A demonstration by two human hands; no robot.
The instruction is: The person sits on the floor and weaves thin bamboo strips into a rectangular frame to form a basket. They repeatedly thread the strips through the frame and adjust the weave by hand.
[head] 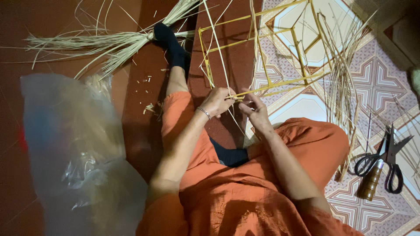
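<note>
Sitting on the floor [144,131], the person is pinching a thin straw strip [218,57] with the left hand [217,101] and right hand [256,111] at a corner of the half-bound yellow stick frame [262,85], loose strands [341,83] waiting alongside.

The person sits on the floor, and the left hand [217,101] and right hand [256,112] meet above the lap, side by side, both touching the near edge of the yellow frame of thin bamboo sticks [262,52]. The frame lies on the floor in front of the hands. A bundle of pale dry straw [100,43] lies far left, past the outstretched foot. A loose fan of pale thin strips [341,74] lies right of the frame. Black-handled scissors [385,161] lie far right, with a brown wooden-handled tool [369,181] just beside them. A clear plastic bag [74,157] sits at the left, near the elbow.
</note>
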